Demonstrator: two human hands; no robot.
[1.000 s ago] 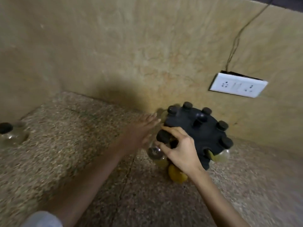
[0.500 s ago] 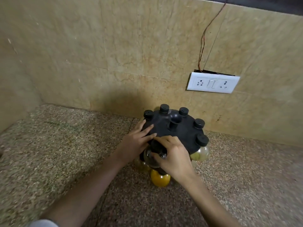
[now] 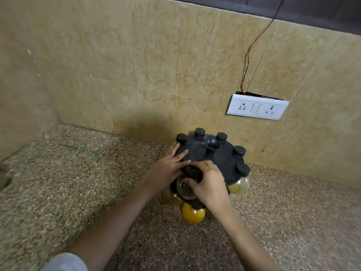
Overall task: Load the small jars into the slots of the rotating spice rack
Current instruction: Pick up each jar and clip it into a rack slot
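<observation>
A black round spice rack (image 3: 220, 159) stands on the speckled counter against the wall, with a central knob and several black-capped jars in its rim slots. My right hand (image 3: 210, 183) is closed around a small clear jar (image 3: 183, 189) with a black cap, at the rack's near edge. My left hand (image 3: 170, 167) lies flat on the rack's top at its left side, fingers spread. Below the rack's upper tier sits a jar of yellow powder (image 3: 193, 213), and a pale yellow jar (image 3: 241, 185) hangs at the right.
The tiled wall (image 3: 156, 65) rises right behind the rack, with a white socket plate (image 3: 256, 109) and a loose wire (image 3: 248, 61) above it. A side wall (image 3: 21, 94) closes the counter's left end. Speckled granite counter (image 3: 78, 182) stretches left and toward me.
The view has swung right and the lone jar at far left has left the frame. My left hand has come to rest on the rack top. My right hand has pressed the clear jar against the rack's edge.
</observation>
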